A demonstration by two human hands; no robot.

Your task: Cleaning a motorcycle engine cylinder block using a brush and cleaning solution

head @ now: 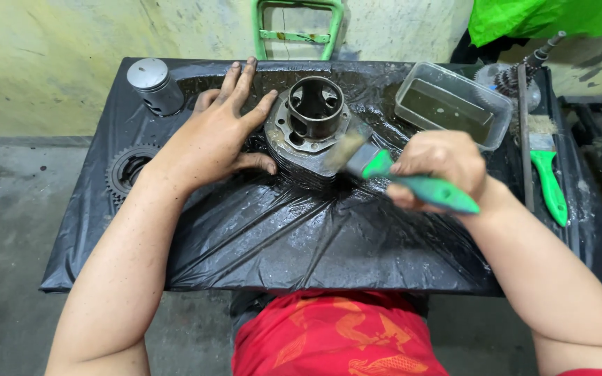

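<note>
- Grimy grey metal engine cylinder (309, 122): centre of black plastic-covered tabletop (315, 237).
- Left hand (219, 129): grip released, palm flat, touching the cylinder's left side.
- Right hand (440, 167): grip clenched on green-handled paintbrush (391, 170); bristles touch the cylinder's right edge.
- Clear plastic tray (454, 104): right of the cylinder.

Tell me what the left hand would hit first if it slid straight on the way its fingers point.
The left hand points toward the table's far edge. Its fingertips are nearly there; beyond looks free until the green metal frame, though depth is unclear.
</note>
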